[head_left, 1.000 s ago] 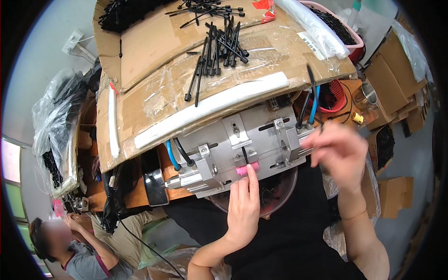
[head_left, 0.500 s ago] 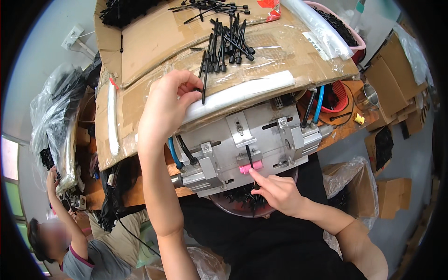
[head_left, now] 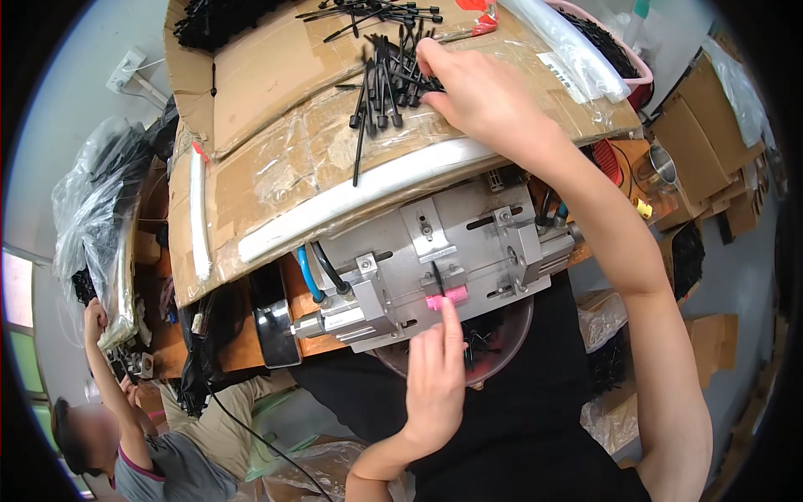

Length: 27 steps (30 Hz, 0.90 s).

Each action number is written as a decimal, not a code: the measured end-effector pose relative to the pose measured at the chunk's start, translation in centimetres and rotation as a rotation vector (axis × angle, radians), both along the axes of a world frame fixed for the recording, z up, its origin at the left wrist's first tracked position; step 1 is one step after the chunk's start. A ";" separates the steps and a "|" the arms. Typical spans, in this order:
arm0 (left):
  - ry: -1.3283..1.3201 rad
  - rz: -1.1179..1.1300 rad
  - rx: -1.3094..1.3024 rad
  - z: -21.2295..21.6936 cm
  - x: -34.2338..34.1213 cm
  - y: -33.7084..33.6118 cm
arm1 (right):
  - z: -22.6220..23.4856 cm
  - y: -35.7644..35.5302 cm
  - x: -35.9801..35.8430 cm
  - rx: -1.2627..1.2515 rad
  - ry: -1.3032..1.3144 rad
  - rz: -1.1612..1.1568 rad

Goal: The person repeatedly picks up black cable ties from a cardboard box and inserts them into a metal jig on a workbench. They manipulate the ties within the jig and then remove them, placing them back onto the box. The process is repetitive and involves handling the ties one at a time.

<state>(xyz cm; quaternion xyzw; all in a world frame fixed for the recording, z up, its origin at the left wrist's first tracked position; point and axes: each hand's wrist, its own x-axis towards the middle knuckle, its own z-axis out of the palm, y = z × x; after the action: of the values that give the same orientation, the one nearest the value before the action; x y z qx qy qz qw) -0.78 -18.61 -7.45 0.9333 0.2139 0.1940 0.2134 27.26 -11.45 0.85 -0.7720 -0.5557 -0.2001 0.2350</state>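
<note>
My left hand point(head_left: 435, 376) is low in the middle, its index finger stretched up to a pink holder point(head_left: 455, 295) on a metal machine point(head_left: 468, 243). The finger covers the lower end of a thin black rod point(head_left: 437, 274) that lies across the holder. The other fingers are curled and the thumb is hidden, so the grip shows only in part. My right hand point(head_left: 481, 88) reaches over the cardboard to a pile of black headed rods point(head_left: 383, 88). Its thumb and index finger are apart at the right side of the pile, touching or nearly touching the rods.
A cardboard sheet point(head_left: 293, 167) with a white strip point(head_left: 368, 191) overhangs the machine. Blue tubing point(head_left: 309, 272) enters the machine. Below sits a round bowl point(head_left: 506, 347) of black pieces. A co-worker point(head_left: 171, 456) sits at left. A pink basket point(head_left: 640, 71) stands far right.
My left hand has come down from the cardboard to the pink holder. My right hand has left the holder and moved up to the pile. One rod stays apart near the white strip.
</note>
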 end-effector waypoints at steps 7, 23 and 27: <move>0.109 -0.025 0.045 -0.8 0.9 0.5 | 2.3 -3.3 1.8 0.057 0.459 0.173; -0.048 0.135 0.339 8.8 4.7 22.6 | 3.4 -3.7 6.8 0.094 1.180 0.508; 0.041 0.233 -0.021 10.2 4.0 22.3 | 3.9 -4.8 7.3 0.222 1.212 0.504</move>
<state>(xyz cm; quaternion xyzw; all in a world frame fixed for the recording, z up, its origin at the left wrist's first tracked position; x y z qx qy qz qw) 3.20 3.71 2.77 0.9037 0.3271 0.1958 0.1949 34.60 -16.28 4.73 -0.5656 -0.4647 0.2743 0.6236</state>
